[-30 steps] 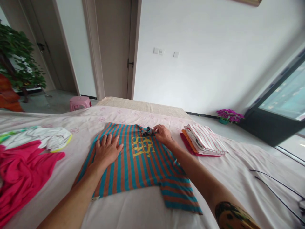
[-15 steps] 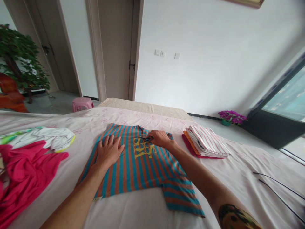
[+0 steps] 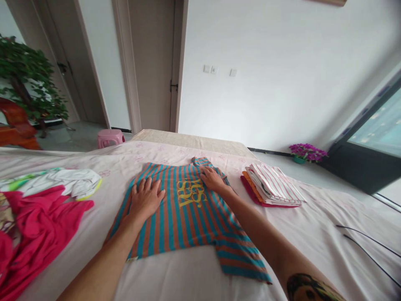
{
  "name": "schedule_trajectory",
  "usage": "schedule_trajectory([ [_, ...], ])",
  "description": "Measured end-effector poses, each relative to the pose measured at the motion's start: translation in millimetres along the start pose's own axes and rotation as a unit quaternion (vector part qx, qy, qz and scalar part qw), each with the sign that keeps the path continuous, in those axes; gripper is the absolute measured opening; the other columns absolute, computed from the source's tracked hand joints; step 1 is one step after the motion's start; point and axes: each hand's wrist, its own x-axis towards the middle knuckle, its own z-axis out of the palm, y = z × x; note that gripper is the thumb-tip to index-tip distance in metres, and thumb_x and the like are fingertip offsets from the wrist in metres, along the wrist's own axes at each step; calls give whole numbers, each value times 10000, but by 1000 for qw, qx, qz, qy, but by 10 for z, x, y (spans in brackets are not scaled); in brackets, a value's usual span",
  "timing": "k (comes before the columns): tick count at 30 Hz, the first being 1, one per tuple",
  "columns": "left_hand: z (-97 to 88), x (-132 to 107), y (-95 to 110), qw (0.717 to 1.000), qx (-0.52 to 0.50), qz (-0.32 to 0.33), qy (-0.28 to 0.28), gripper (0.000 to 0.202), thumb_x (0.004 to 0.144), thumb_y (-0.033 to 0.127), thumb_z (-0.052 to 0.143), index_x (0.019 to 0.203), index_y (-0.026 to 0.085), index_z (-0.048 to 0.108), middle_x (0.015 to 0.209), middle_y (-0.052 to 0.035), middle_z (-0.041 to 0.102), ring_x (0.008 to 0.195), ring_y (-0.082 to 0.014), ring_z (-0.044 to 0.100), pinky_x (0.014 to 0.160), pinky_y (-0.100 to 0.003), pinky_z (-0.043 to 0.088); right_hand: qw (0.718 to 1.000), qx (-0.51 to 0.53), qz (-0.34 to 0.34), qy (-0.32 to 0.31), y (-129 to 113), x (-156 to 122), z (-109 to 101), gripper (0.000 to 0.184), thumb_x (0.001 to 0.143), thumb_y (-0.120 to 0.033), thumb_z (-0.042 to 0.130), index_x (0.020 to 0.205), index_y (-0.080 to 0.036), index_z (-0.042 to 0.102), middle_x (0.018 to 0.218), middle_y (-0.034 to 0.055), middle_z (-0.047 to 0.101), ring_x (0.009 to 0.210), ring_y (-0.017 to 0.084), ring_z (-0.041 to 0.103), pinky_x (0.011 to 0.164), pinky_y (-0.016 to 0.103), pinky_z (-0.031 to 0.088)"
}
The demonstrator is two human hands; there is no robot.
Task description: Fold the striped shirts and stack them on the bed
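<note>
A T-shirt [image 3: 184,217] with teal and orange stripes and yellow letters lies spread on the bed, its neck pointing away from me. My left hand [image 3: 144,200] rests flat on the shirt's left half, fingers spread. My right hand [image 3: 212,178] lies on the shirt near the collar, fingers stretched out and pressing the cloth down. One sleeve sticks out at the near right.
A folded pile of striped and red clothes [image 3: 272,186] sits right of the shirt. A pink garment [image 3: 40,225] and a white one [image 3: 62,182] lie at the left. Black cables [image 3: 366,246] cross the sheet at the right. A pink stool [image 3: 110,136] stands beyond the bed.
My right hand had pinched the collar, and it now lies flat on the shirt with the collar spread out. My left hand has stayed in place.
</note>
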Motion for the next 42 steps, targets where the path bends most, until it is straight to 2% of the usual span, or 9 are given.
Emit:
schedule_trajectory([
  [3,-8,-2,-4,1000,-26,-1,8,506,951,459,399,1366,219,560,1495,-138,485,1416,-340,356,1158,-546,201,996,-85,12,-26,112,-148,160,542,1010,-438,366,1486,-183,412,1574,117,349,1454,260,285,1180,419,202],
  [6,-35,76,-91,991,-125,-44,2,487,954,425,393,1348,206,576,1437,-115,556,1373,-276,440,1150,-448,293,990,-125,61,-11,199,-195,215,616,1021,-484,291,1526,-135,340,1598,145,291,1487,277,198,1191,484,141],
  [10,-82,377,-402,960,-218,-177,-3,449,934,346,394,1295,195,614,1300,-110,662,1167,-243,627,967,-350,485,991,-122,52,-6,218,-230,243,637,1021,-523,247,1529,-150,339,1603,118,291,1495,272,172,1191,500,136],
  [13,-79,704,-668,952,-211,-222,-9,407,896,309,451,1230,207,662,1230,-92,706,1125,-259,654,912,-342,511,991,-122,49,4,201,-248,256,621,1022,-520,245,1515,-162,364,1590,108,323,1487,272,195,1189,497,140],
  [20,188,1337,-832,952,-201,-226,-48,493,834,312,567,1310,195,611,1271,-94,692,1190,-270,624,943,-329,493,990,-132,40,31,185,-261,273,608,1021,-527,250,1485,-167,408,1560,125,374,1467,297,232,1173,501,162],
  [24,351,1544,-772,954,-183,-222,-86,453,782,449,632,1165,213,693,1214,-128,714,1129,-327,650,879,-380,512,990,-132,35,39,186,-269,270,597,1019,-526,262,1472,-173,426,1548,127,390,1452,306,263,1167,510,168],
  [29,402,1667,-743,955,-169,-227,-87,345,757,477,642,993,239,723,1130,-114,737,1038,-321,677,818,-376,522,990,-129,31,46,180,-281,262,587,1017,-521,283,1462,-173,440,1544,125,396,1455,309,256,1163,513,178],
  [35,395,1696,-846,958,-145,-246,-7,369,873,368,485,1169,191,615,1203,-148,688,1114,-308,639,885,-392,516,989,-130,25,64,176,-289,272,553,1016,-496,308,1455,-191,447,1524,120,424,1444,304,280,1157,509,193],
  [42,360,1496,-916,970,-101,-218,22,498,866,307,500,1332,130,515,1301,-225,593,1161,-346,604,935,-452,499,988,-137,30,58,176,-295,256,541,1019,-481,298,1445,-189,458,1519,125,429,1434,300,300,1157,484,195],
])
